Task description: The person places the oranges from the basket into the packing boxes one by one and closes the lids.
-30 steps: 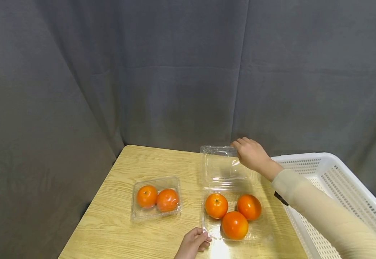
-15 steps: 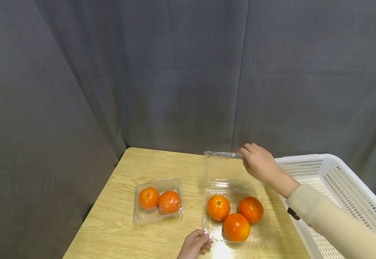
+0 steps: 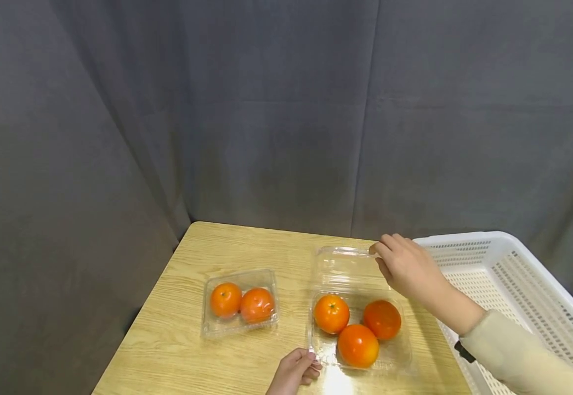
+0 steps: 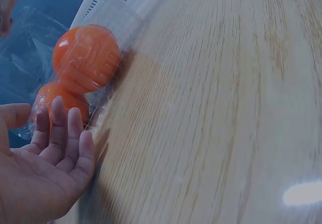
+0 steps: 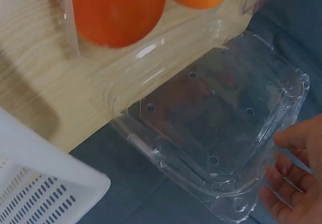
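A clear plastic clamshell container (image 3: 327, 348) holds three round, shiny orange fruits (image 3: 358, 345), one with a small green star-shaped stem end. Its hinged lid (image 5: 201, 118) is tilted up on the far side, above the table. My right hand (image 3: 407, 269) pinches the lid's free edge near the right corner, thumb on one side and fingers on the other. At the front left corner of the base, my left hand (image 3: 293, 370) grips the rim between thumb and fingers. The left wrist view shows that hand (image 4: 48, 168) close beside the fruit-filled base.
Left on the wooden table (image 3: 168, 340) stands a second, closed clear container (image 3: 217, 329) with two orange fruits inside. A white perforated plastic basket (image 3: 498, 241) stands along the right side. Grey curtain (image 3: 276, 109) hangs behind the table.
My right hand has drawn the lid's far edge up and toward me, shifting slightly right. The left hand stays on the container's front left corner.
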Demonstrator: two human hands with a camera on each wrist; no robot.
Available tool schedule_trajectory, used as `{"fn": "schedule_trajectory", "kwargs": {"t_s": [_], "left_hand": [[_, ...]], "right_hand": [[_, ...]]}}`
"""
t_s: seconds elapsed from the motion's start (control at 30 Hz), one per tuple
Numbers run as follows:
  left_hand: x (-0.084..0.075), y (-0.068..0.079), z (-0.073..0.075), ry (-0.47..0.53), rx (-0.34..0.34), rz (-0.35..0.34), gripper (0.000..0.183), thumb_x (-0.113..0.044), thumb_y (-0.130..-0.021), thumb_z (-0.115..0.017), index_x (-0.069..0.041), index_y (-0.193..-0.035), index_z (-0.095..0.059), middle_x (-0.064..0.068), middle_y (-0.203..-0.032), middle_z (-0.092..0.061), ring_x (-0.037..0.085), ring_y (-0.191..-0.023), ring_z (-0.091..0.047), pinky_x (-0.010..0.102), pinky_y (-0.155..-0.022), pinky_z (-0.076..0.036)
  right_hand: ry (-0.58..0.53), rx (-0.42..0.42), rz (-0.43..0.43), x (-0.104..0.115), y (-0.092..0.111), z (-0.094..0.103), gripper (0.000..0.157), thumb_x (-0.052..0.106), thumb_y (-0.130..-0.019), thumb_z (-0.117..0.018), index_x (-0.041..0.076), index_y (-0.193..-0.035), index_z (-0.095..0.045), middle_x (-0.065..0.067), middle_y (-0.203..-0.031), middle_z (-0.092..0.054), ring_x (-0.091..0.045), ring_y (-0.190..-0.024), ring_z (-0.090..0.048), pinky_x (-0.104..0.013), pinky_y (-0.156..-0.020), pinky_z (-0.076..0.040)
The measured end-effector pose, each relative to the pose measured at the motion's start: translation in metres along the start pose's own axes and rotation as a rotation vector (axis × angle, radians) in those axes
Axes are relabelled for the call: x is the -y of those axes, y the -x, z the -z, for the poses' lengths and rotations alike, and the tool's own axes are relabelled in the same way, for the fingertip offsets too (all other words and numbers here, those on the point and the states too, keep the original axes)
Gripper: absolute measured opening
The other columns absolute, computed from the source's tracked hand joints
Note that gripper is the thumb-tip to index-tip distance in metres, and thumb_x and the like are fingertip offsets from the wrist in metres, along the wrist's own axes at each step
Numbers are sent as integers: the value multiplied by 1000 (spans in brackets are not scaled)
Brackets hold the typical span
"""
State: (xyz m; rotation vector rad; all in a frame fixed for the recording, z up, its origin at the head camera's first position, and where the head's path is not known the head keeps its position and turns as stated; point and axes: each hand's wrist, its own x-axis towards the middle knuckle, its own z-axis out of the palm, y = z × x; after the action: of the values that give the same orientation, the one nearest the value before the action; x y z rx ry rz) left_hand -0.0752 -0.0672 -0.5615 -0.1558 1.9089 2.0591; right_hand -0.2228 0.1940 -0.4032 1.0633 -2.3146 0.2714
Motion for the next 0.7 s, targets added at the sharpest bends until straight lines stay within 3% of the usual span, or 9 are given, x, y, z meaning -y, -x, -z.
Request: {"fn": "schedule_trajectory", "kwargs": {"t_s": [0.7], "left_hand": [[-1, 0, -3, -3, -22, 21, 33, -23, -103, -51, 9, -104, -61, 1, -91, -69, 13, -82, -64, 30, -73, -55]], "right_hand": [[-71, -59, -30, 58, 54, 9, 34, -2, -63, -81, 11, -90, -65, 4, -86, -56, -15, -72, -49, -28, -59, -47]]}}
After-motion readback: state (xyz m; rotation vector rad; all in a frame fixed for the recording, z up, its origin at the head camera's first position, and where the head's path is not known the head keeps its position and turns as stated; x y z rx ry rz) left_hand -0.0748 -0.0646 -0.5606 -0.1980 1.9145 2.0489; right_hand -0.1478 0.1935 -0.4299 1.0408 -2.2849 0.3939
